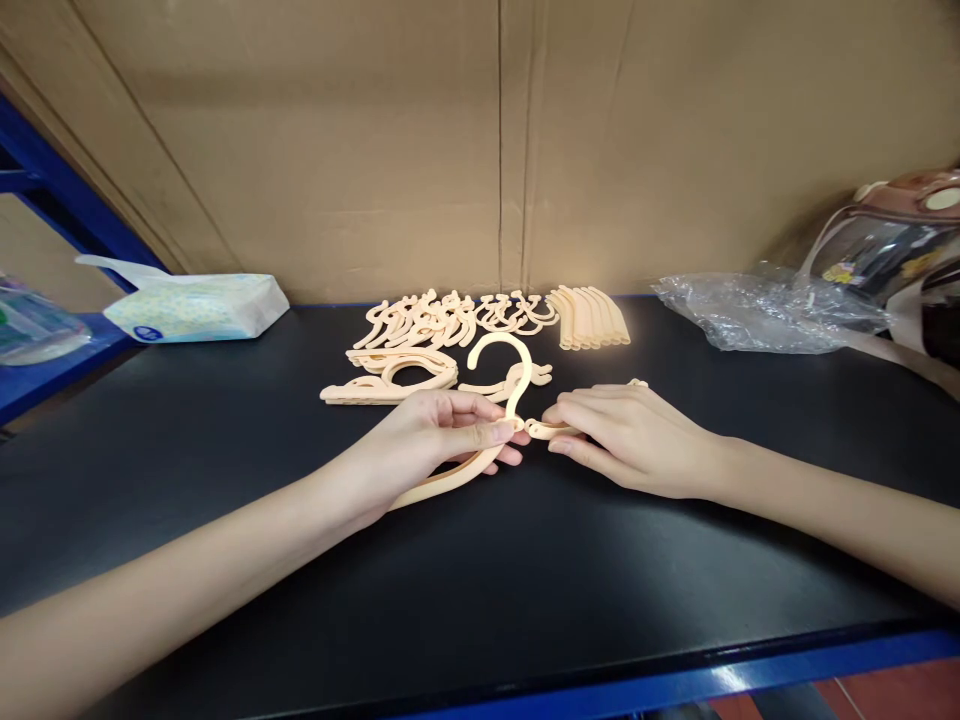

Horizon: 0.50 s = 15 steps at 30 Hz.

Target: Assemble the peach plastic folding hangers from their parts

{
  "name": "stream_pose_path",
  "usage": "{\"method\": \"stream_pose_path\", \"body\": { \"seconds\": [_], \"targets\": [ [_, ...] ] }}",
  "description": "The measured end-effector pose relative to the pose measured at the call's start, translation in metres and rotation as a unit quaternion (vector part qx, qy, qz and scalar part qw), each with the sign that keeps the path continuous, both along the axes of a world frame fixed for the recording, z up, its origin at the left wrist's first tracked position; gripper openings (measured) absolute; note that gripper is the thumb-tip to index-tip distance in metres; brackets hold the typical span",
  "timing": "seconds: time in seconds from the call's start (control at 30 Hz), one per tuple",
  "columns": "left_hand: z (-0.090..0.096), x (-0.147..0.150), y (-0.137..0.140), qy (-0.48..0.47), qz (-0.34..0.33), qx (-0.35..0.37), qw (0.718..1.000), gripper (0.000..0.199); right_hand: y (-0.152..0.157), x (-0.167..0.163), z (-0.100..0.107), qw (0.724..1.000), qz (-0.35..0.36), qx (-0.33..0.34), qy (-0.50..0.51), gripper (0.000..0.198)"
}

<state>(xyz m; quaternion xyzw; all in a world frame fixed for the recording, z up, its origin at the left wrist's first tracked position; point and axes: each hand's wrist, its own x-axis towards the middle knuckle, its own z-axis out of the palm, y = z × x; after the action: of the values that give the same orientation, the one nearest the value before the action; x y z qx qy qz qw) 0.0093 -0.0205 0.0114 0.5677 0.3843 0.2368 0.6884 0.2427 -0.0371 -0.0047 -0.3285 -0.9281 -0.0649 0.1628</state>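
Note:
My left hand (457,430) grips a cream plastic hanger hook (525,365) at its base, together with a curved hanger arm (442,485) that slants down to the left under my palm. The hook curls upward above my fingers. In my right hand (630,435) is a second hanger arm (544,429), mostly covered by the fingers. Its holed end points left, close beside the base of the hook; whether they touch I cannot tell. Behind my hands lie stacked hanger pieces (405,375) and a few loose curved pieces (484,388).
At the back of the black table (525,580) are a pile of curved pieces (420,320), several hooks (510,315) and a row of arms (592,318). A tissue pack (202,305) lies left; a clear plastic bag (765,308) and a bottle (892,250) are right. Cardboard (337,150) stands behind.

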Motion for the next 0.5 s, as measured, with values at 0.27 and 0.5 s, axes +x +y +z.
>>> {"method": "stream_pose_path", "body": {
  "seconds": [0.27, 0.5],
  "targets": [
    [0.0031, 0.0027, -0.0017, 0.005, 0.01, 0.008, 1.0, 0.011, -0.002, -0.0009, 0.0, 0.998, 0.007, 0.052, -0.018, 0.032],
    [0.0029, 0.0031, -0.0008, 0.041, 0.006, 0.015, 0.999, 0.024, -0.0029, -0.0027, -0.0017, 0.991, 0.007, 0.127, -0.027, 0.033]
  ]
}}
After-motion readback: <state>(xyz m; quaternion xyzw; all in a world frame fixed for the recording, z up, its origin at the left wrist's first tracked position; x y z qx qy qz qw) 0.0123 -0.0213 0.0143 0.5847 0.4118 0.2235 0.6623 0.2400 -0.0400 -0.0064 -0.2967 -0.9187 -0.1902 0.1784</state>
